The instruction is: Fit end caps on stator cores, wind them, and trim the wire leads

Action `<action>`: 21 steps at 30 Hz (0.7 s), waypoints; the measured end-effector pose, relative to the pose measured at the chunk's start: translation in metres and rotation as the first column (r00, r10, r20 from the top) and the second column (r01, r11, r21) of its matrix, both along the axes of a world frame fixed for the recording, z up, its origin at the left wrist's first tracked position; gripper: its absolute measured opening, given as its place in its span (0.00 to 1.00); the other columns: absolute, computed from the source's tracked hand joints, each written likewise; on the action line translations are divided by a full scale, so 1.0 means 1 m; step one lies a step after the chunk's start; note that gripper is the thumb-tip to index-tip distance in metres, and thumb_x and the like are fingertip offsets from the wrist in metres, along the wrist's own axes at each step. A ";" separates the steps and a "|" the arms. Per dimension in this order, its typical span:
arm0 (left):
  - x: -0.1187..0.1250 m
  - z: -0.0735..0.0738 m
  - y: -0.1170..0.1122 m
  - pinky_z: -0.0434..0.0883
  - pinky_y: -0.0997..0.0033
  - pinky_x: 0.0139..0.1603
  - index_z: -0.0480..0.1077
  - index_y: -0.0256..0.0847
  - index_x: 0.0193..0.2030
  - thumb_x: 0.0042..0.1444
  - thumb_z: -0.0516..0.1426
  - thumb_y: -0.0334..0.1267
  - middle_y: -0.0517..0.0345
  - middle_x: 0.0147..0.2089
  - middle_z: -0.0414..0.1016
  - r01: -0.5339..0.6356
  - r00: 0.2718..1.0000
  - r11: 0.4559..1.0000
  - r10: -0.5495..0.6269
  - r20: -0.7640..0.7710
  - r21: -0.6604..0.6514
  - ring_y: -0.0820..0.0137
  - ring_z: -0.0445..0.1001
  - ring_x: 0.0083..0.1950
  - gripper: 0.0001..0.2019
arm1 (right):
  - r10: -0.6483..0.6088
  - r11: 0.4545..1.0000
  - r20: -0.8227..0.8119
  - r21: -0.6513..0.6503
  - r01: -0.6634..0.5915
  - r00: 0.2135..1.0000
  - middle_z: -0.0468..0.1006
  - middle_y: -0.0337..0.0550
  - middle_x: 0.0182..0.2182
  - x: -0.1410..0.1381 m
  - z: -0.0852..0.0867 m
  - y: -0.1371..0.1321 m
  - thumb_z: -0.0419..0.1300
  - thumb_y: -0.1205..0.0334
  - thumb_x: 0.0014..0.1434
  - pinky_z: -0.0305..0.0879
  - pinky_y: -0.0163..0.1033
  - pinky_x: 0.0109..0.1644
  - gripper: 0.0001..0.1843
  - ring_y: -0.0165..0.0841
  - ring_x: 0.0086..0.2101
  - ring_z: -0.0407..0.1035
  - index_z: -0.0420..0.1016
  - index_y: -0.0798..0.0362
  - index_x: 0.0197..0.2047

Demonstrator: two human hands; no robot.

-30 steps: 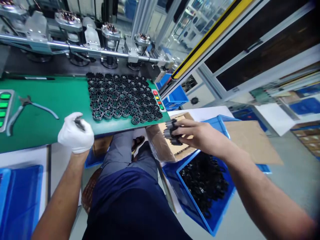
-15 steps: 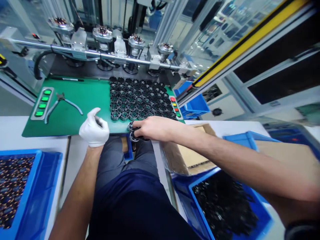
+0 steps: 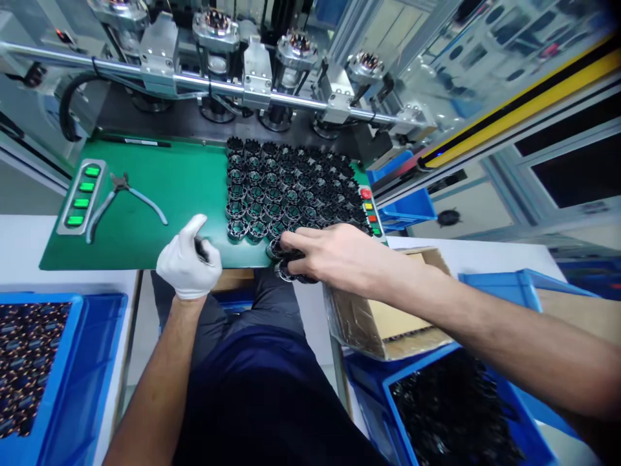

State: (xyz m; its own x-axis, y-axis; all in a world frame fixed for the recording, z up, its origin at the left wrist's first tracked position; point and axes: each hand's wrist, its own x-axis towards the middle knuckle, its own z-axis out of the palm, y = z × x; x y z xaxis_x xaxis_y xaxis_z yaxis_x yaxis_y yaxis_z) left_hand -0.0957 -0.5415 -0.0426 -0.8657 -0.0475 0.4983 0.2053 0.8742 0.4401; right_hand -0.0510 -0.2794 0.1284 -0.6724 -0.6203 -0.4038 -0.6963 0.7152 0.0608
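Note:
My right hand, bare, is closed on a few black plastic rings at the front edge of the green mat. Its fingers hide part of them. Just beyond stand rows of the same toothed black rings, packed upright side by side. On the left, my left hand wears a white glove and hovers over the mat's front edge. Its fingers are curled with the thumb raised; something dark shows between them, but I cannot tell what it is. Blue-handled cutting pliers lie open behind that hand.
Behind the mat runs a metal rail with several copper-wound fixtures. Green buttons sit left, coloured buttons right. A cardboard box and a blue bin of black parts stand right; a blue tray of copper-wound parts is left.
The view has shifted closer, so the mat and machine look larger. My right hand stays closed on the rings at the mat's edge; the left keeps its curled pose.

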 end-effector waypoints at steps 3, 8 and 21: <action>0.001 0.002 0.001 0.73 0.57 0.48 0.82 0.37 0.67 0.69 0.52 0.42 0.42 0.44 0.89 0.007 1.000 1.000 -0.007 -0.003 0.000 0.52 0.85 0.41 0.27 | -0.007 0.998 -0.024 -0.055 0.006 1.000 0.79 0.48 0.46 0.001 0.015 -0.015 0.62 0.64 0.81 0.48 0.44 0.31 0.13 0.37 0.44 0.72 0.87 0.46 0.45; 0.004 0.009 -0.004 0.76 0.64 0.54 0.78 0.38 0.70 0.72 0.47 0.37 0.51 0.41 0.88 0.108 0.994 0.984 -0.107 -0.019 0.139 0.59 0.88 0.45 0.27 | 0.035 0.999 0.030 -0.038 -0.034 0.999 0.83 0.47 0.48 -0.029 0.012 -0.060 0.59 0.66 0.82 0.45 0.45 0.32 0.14 0.39 0.48 0.75 0.88 0.47 0.51; 0.007 0.025 -0.010 0.76 0.48 0.64 0.71 0.36 0.78 0.62 0.63 0.79 0.31 0.72 0.79 0.312 0.950 0.941 -0.313 0.018 -0.129 0.40 0.82 0.67 0.53 | -0.011 0.991 0.000 -0.131 0.011 1.000 0.87 0.44 0.47 -0.057 -0.005 -0.058 0.57 0.71 0.81 0.46 0.43 0.31 0.17 0.36 0.43 0.82 0.88 0.48 0.58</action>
